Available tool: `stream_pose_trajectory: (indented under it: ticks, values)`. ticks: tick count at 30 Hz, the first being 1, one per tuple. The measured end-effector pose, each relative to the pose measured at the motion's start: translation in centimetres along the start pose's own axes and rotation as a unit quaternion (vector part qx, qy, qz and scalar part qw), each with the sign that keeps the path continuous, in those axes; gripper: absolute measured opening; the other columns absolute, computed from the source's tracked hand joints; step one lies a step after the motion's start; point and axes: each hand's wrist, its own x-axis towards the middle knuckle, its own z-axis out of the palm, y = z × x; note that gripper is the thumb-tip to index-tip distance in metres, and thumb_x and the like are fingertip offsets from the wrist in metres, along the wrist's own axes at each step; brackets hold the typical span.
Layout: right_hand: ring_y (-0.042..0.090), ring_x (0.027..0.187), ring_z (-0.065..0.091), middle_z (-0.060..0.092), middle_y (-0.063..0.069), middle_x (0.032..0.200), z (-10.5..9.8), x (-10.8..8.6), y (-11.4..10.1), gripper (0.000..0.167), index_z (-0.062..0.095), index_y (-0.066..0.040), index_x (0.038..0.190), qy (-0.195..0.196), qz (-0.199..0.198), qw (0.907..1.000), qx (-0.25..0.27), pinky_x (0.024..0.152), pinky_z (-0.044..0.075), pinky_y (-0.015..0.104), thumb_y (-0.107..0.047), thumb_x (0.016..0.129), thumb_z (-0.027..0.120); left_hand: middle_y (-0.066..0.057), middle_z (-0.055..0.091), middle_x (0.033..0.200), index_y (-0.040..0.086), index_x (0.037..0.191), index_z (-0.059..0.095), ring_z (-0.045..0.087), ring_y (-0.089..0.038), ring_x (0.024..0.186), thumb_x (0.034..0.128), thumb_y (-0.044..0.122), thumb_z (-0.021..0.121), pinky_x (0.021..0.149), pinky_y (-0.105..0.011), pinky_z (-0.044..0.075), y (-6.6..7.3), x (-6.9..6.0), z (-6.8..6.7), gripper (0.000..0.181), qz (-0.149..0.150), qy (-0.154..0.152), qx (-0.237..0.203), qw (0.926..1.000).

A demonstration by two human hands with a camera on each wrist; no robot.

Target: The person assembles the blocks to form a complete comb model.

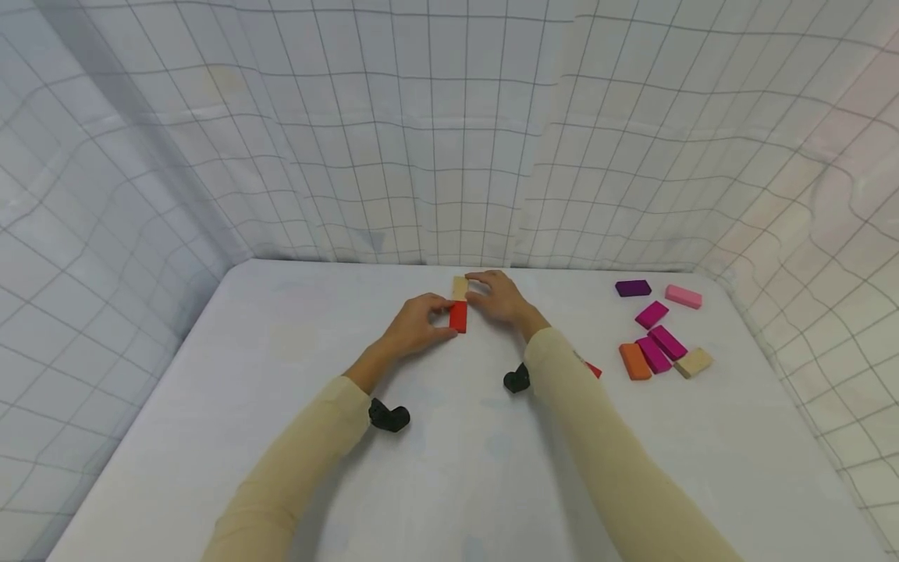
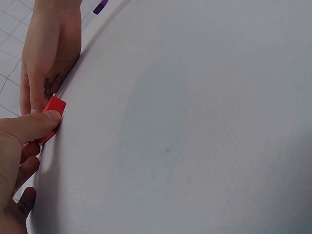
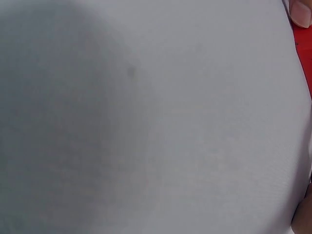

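Note:
In the head view, a red block lies end to end with a plain wooden block near the table's far edge. My left hand pinches the red block between thumb and fingers. From the right, my right hand holds the wooden block, its index finger and thumb near the block's two ends. The left wrist view shows the left thumb on the red block, with the right hand just beyond. The right wrist view catches only a red corner and some fingertips.
On the right lie a purple block, a pink block, several magenta blocks, an orange block and another wooden block. A second red block is partly behind the right sleeve. Gridded white curtains surround the table.

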Motion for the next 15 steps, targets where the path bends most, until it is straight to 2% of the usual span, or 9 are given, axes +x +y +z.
stream_pose_trajectory:
  ticks: [9,12,15]
  values:
    - [0.037,0.148,0.03,0.038,0.02,0.159,0.0,0.0,0.1,0.053,0.048,-0.013,0.156,0.004,0.003,1.0,0.001,0.121,0.023,0.054,-0.03,0.107,0.057,-0.014,0.067,0.122,0.0,0.138,0.064,0.059,-0.029,0.114,0.0883,0.017,0.084,0.104,-0.044,0.047,0.1,0.1,0.1,0.056,-0.006,-0.003,0.002,1.0]
    - [0.036,0.146,0.034,0.043,0.02,0.155,0.2,0.1,0.1,0.058,0.042,-0.013,0.159,0.008,0.0,0.9999,0.008,0.119,0.026,0.054,-0.031,0.106,0.058,-0.013,0.067,0.123,0.002,0.142,0.06,0.06,-0.028,0.115,0.0867,0.024,0.086,0.103,-0.043,0.047,-0.4,0.2,-0.1,0.065,-0.006,0.0,-0.011,0.9999]
    - [0.034,0.144,0.036,0.048,0.018,0.151,0.2,0.1,0.1,0.062,0.036,-0.015,0.162,0.01,0.008,0.9995,0.028,0.119,0.027,0.053,-0.032,0.106,0.057,-0.012,0.066,0.125,0.004,0.146,0.056,0.06,-0.027,0.115,0.0895,0.03,0.084,0.103,-0.044,0.047,-0.9,0.4,-0.4,0.068,-0.016,0.011,-0.037,0.9991]
